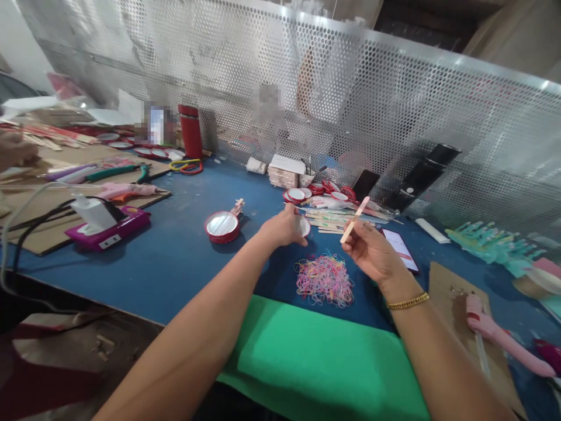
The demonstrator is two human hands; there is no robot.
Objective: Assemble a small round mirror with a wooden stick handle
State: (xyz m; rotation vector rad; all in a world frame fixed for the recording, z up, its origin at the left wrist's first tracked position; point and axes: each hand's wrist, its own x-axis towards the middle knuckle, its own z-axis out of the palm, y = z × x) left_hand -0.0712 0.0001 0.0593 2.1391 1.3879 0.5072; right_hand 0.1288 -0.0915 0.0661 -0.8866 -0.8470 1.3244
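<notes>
My right hand (372, 251) holds a pale wooden craft stick (355, 219) between thumb and fingers, tilted up and away from me. My left hand (284, 227) reaches forward and closes on a small round red-rimmed mirror (304, 225), mostly hidden by my fingers. Just in front of both hands lies a heap of thin coloured rubber bands (325, 279) on the blue table (184, 257). A finished red mirror with a stick handle (223, 225) lies to the left of my left hand. More sticks (328, 222) are piled beyond my hands.
Green felt (315, 362) covers the near edge. Pink glue guns lie at right (499, 333) and at left (127, 190) on cardboard. A phone (401, 248), several red-rimmed mirrors (322, 190), a red bottle (191, 131) and a perforated metal screen (394, 105) stand behind. Another person's hand (15, 149) is far left.
</notes>
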